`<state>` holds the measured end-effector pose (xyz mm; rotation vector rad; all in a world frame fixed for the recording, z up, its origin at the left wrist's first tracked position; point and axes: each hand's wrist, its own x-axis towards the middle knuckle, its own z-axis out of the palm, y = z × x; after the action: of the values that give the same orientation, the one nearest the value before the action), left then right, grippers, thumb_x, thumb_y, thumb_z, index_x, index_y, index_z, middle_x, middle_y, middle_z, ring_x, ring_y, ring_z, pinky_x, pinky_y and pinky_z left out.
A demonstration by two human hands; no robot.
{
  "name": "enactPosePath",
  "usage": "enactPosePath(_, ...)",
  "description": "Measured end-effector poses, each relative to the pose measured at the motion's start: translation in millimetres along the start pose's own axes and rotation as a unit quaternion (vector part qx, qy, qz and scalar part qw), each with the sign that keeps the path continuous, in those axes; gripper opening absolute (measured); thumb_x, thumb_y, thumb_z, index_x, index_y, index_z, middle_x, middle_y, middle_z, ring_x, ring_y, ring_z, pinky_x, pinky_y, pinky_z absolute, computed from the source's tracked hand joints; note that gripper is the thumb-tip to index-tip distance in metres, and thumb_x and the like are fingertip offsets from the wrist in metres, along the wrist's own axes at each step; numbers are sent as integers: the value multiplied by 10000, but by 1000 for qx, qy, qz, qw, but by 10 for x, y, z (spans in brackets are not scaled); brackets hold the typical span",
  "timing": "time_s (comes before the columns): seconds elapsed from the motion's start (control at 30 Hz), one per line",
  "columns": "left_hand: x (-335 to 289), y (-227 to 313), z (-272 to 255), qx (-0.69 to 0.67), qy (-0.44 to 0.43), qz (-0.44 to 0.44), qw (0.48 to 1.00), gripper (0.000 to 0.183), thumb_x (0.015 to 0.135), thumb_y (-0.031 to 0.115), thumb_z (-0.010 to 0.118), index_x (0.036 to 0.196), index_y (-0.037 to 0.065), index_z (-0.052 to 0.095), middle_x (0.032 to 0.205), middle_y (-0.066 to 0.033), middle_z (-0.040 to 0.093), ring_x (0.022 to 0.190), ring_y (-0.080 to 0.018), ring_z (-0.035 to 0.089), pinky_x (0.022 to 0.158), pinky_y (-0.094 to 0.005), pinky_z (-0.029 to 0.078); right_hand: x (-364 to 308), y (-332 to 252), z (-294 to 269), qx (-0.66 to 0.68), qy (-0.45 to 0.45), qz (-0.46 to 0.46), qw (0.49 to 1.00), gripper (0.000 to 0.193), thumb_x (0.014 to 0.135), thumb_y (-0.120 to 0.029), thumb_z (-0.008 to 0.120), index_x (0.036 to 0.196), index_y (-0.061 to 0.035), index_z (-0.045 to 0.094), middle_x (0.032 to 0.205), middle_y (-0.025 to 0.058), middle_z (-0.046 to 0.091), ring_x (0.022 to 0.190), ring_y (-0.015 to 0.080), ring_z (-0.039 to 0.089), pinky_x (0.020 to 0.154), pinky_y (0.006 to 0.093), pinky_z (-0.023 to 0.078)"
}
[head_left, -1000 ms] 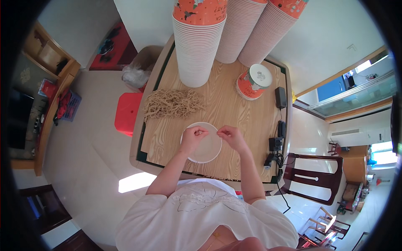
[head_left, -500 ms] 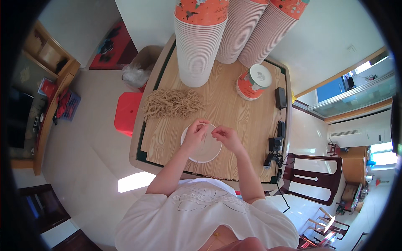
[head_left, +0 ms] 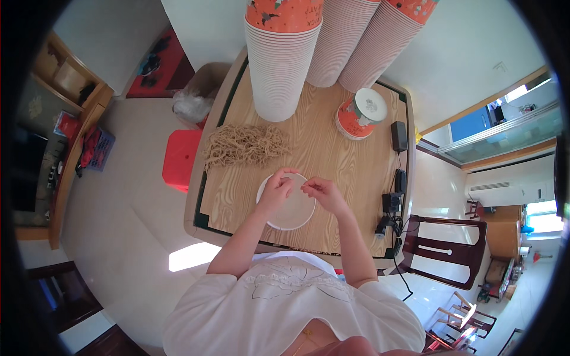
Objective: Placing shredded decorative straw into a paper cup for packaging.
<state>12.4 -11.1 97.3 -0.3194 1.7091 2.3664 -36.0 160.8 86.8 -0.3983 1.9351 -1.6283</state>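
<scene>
Both hands are raised over a round white-rimmed paper bowl (head_left: 293,225) near the table's front edge. My left hand (head_left: 276,191) is over its left side with the fingers curled in; what they hold, if anything, is too small to make out. Across a small gap, my right hand (head_left: 324,193) is at the bowl's right rim, thumb and fingertips pinched together. Anything in that pinch is too fine to name. Beyond my left hand lies a loose heap of tan, crinkled, string-like strands (head_left: 246,145).
Tall stacks of nested white and orange paper bowls (head_left: 278,71) stand at the table's back. A smaller orange container with a white top (head_left: 369,105) is at the right back. Black adapters and cables (head_left: 390,203) line the right edge. A red stool (head_left: 181,159) stands left.
My left hand's fingers have loosened slightly, with the index finger a little more apart. My right hand has barely shifted and remains pinched. The bowl stays in place.
</scene>
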Motion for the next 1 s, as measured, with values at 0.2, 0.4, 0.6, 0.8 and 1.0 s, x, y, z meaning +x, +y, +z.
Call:
enactPosePath(0.2, 43, -298, -100, 365, 43, 259, 893, 387, 720, 17, 565, 1093, 64, 472, 827, -58, 512, 732, -139, 488, 637, -240, 409, -56, -208, -28, -45, -37, -29, 998, 152, 834, -114, 528, 899, -1, 607, 734, 49, 598, 655, 106, 549, 604, 238, 450)
enactPosePath(0.4, -35, 90, 209, 293, -117, 216, 924, 472, 685, 14, 620, 1128, 55, 462, 954, -78, 517, 811, -156, 498, 711, -255, 425, -131, -305, 15, -177, -62, -41, 981, 162, 837, -117, 500, 895, -8, 606, 740, 105, 602, 659, 171, 563, 629, 285, 455)
enactPosePath(0.6, -13, -86, 217, 251, -35, 86, 963, 377, 709, 50, 658, 1057, 70, 514, 642, 19, 486, 537, -42, 424, 495, -198, 366, -135, -364, -113, -109, -22, -30, 993, 169, 833, -123, 490, 870, 8, 589, 727, 119, 592, 650, 209, 557, 638, 296, 449)
enactPosePath(0.8, -22, -104, 228, 270, 22, 129, 954, 193, 716, 58, 658, 896, 59, 586, 541, 48, 355, 496, -40, 305, 449, -196, 254, -137, -264, -189, -170, -46, -14, 984, 161, 841, -103, 476, 871, 5, 590, 717, 92, 594, 647, 162, 548, 621, 275, 445)
enactPosePath(1.0, -20, -96, 184, 215, 92, 91, 968, 64, 741, 82, 634, 766, 30, 607, 526, 55, 350, 499, -36, 321, 449, -211, 280, -137, -187, -319, -117, 26, -17, 993, 135, 830, -99, 504, 863, -3, 593, 732, 66, 597, 648, 127, 543, 601, 251, 437)
